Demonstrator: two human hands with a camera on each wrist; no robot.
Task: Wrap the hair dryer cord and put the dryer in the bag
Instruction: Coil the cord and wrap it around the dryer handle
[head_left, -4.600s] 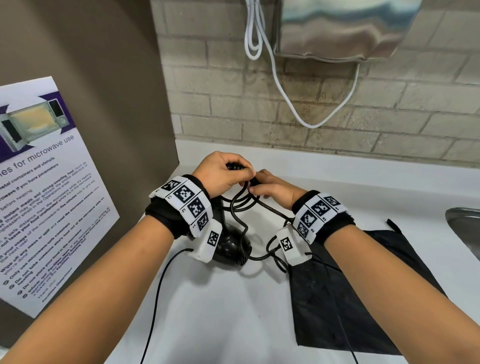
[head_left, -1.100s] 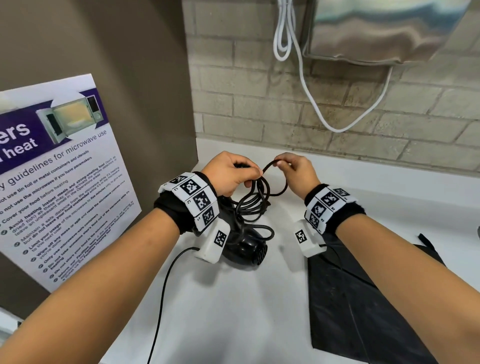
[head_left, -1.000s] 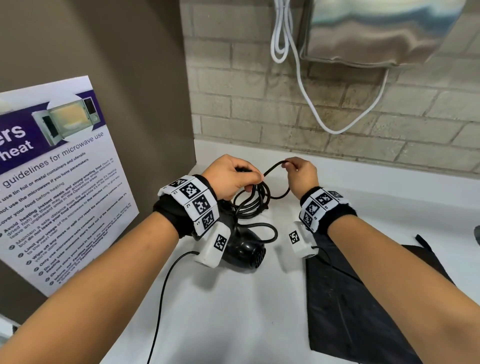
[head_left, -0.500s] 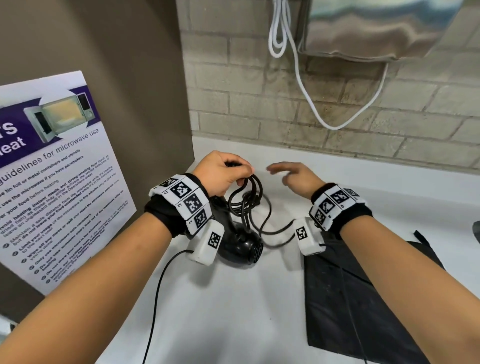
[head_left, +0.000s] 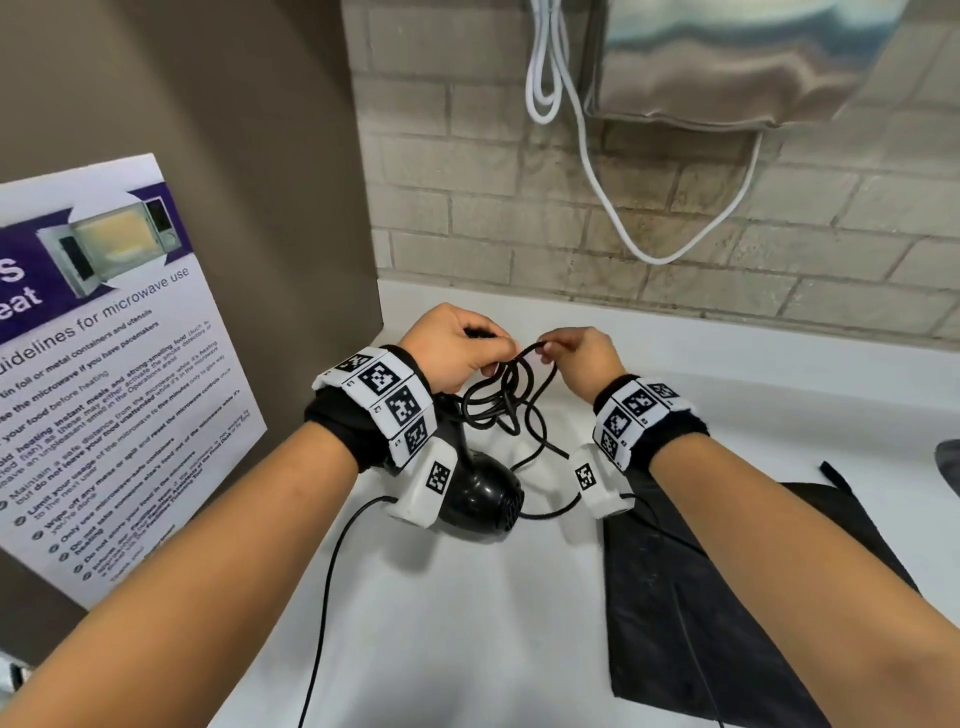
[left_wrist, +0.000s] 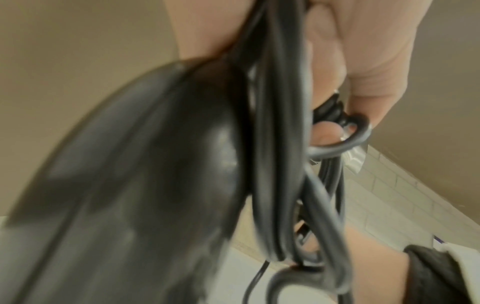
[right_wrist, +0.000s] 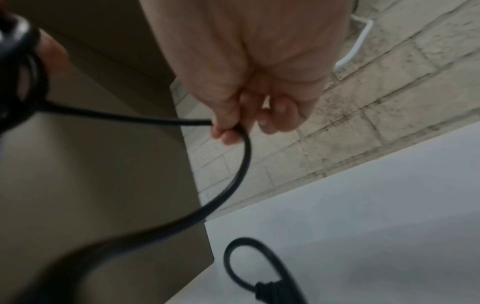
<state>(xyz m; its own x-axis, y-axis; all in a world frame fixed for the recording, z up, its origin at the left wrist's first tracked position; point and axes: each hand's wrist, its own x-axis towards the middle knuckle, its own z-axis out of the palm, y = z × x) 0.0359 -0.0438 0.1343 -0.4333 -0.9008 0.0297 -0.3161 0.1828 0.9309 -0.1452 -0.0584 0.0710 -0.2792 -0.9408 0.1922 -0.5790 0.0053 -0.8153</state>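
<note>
A black hair dryer (head_left: 480, 499) hangs just over the white counter (head_left: 467, 623), its handle up in my left hand (head_left: 457, 353). That hand grips the handle together with several loops of black cord (head_left: 498, 405); close up, the cord bundle (left_wrist: 280, 164) runs beside the dryer body (left_wrist: 130, 185). My right hand (head_left: 576, 353) pinches one strand of cord (right_wrist: 233, 164) between thumb and fingertips (right_wrist: 226, 131), close to the left hand. A flat black bag (head_left: 701, 597) lies on the counter under my right forearm.
A brown side wall carries a microwave guideline poster (head_left: 104, 364) on the left. A brick back wall holds a metal dispenser (head_left: 727, 62) with a hanging white cable (head_left: 597, 182). A sink edge (head_left: 948, 462) shows at the far right. A thin black wire (head_left: 332, 597) runs from my left wrist.
Half a second ago my right hand was open and off the cord; now it pinches a strand and has lifted it up next to the left hand. The left hand keeps its grip.
</note>
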